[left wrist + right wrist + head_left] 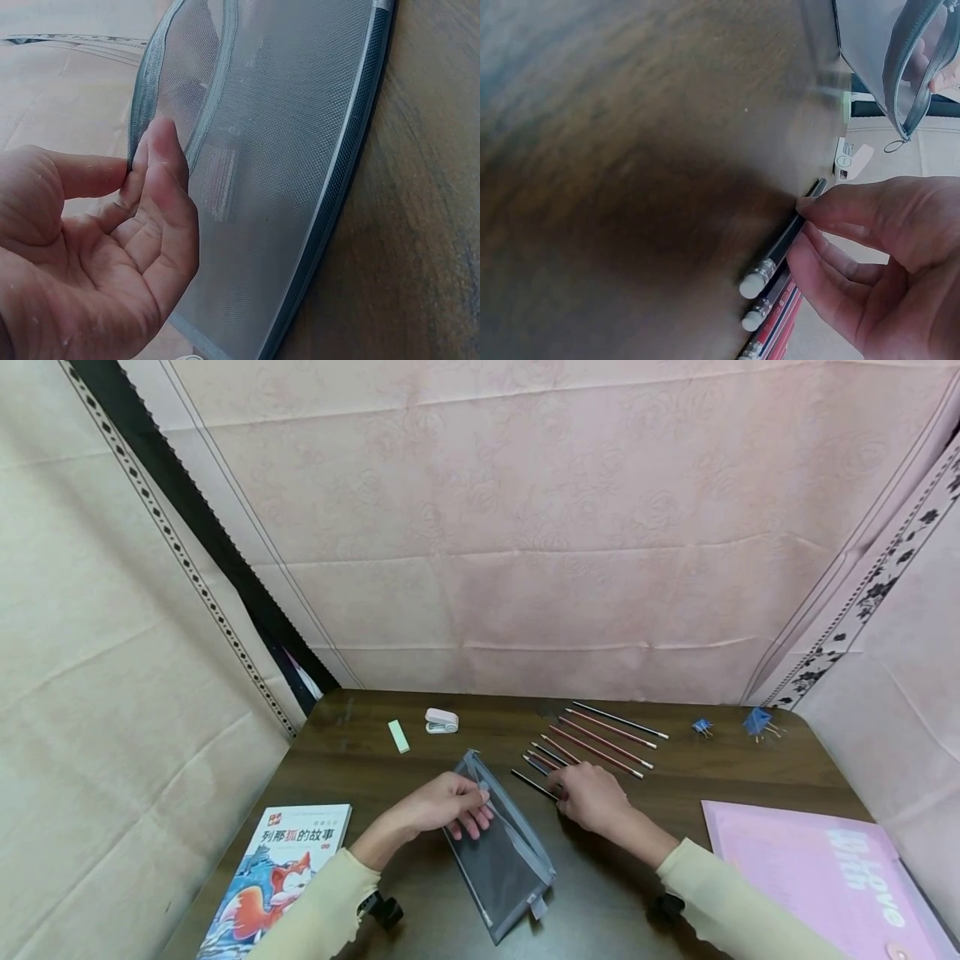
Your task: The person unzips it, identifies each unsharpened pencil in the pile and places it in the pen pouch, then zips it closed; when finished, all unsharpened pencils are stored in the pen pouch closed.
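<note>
My left hand [448, 803] pinches the zippered edge of a grey mesh pouch [498, 881], its thumb and fingers at the opening. In the left wrist view the zipper edges stand apart, so the mouth gapes. To the right, my right hand [594, 799] pinches a black pencil [781, 246] between thumb and fingers, close over the table. The white eraser end of this pencil points toward the right wrist camera. Beyond that hand several red and dark pencils [600, 748] lie side by side, slanting the same way.
Behind the pouch lie a white stapler [442, 721] and a pale green strip [399, 736]. A picture book [288, 868] is at the left, a pink folder [813, 877] at the right. Two blue binder clips, one small [702, 727] and one larger [757, 722], sit at the back right.
</note>
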Demonstrator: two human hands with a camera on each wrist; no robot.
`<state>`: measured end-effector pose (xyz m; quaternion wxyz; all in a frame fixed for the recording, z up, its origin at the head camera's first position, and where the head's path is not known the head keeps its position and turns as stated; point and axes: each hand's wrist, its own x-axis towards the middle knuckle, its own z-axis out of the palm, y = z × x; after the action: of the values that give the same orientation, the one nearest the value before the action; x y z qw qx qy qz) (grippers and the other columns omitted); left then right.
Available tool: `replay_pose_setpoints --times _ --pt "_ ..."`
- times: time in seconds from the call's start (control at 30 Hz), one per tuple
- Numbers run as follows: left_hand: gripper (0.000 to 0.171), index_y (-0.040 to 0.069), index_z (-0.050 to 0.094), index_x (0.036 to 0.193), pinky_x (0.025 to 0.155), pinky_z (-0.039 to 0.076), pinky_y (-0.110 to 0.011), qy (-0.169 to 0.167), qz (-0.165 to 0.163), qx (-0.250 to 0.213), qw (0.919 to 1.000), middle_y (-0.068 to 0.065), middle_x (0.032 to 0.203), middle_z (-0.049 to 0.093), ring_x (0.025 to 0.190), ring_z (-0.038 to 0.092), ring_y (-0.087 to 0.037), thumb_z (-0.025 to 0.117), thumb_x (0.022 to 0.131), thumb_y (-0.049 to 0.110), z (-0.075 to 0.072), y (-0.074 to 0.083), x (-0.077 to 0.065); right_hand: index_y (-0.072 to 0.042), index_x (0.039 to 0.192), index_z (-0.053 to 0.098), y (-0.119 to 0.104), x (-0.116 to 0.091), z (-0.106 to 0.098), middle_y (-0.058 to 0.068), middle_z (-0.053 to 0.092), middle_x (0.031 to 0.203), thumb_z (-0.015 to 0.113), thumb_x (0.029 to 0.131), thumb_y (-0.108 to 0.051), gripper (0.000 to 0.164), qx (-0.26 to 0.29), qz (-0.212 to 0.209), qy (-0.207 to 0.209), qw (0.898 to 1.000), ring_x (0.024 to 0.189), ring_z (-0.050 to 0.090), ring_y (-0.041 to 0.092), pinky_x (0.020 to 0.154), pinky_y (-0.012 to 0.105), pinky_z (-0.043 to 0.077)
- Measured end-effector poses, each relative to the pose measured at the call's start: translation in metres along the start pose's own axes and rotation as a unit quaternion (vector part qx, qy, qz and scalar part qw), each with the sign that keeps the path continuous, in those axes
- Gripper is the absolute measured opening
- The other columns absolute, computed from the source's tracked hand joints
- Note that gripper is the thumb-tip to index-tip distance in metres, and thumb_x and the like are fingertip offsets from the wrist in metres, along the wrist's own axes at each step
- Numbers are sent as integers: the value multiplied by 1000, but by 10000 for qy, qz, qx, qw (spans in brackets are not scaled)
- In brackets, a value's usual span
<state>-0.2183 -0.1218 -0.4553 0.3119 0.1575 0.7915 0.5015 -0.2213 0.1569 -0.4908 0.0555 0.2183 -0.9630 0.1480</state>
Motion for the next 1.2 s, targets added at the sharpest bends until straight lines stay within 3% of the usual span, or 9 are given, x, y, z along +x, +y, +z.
replay_pose_setpoints --times 0.77,0.97,1.03,1.1,1.13,1.2 --pt "33 8 70 94 57 51 -29 12 -77 127 9999 -8 86 74 72 71 -19 50 100 33 -1 3 2 -25 99 70 1 -1 1 -15 55 63 72 75 -15 26 15 6 -44 10000 53 45 4 44 26 33" --pt "33 8 70 95 59 51 -30 33 -96 164 9998 -8 87 74 73 71 -20 50 100 33 -1 5 0 -25 98 62 -2 4 -7 -14 53 66 73 73 -17 29 418 -161 624 9970 54 44 2 47 22 34" --pt "33 7 70 95 59 51 -31 39 -98 173 9998 -8 87 74 73 71 -20 50 100 33 -1 5 0 -25 99 59 -4 6 -10 -14 54 69 73 73 -16 31 949 -172 849 9917 56 47 2 50 21 37" --pt "34 7 70 94 59 51 -31 49 -84 175 9998 -9 87 74 73 71 -20 50 100 34 -1 6 0 -22 101 57 -8 8 -14 -9 56 73 72 74 -12 32 1917 -127 857 9776 59 52 4 51 23 44" --pt "34 7 70 94 59 51 -31 46 -77 173 9998 -9 87 74 73 71 -20 50 100 33 0 6 1 -20 102 56 -11 8 -15 -6 58 76 70 76 -9 32 2510 -71 799 9647 61 54 5 52 27 48" --pt "34 7 70 94 59 51 -32 53 -63 173 9998 -9 87 74 73 71 -20 50 100 33 0 6 1 -16 106 54 -16 9 -18 2 60 82 68 80 -3 32 3743 134 645 9250 65 59 11 54 38 54"
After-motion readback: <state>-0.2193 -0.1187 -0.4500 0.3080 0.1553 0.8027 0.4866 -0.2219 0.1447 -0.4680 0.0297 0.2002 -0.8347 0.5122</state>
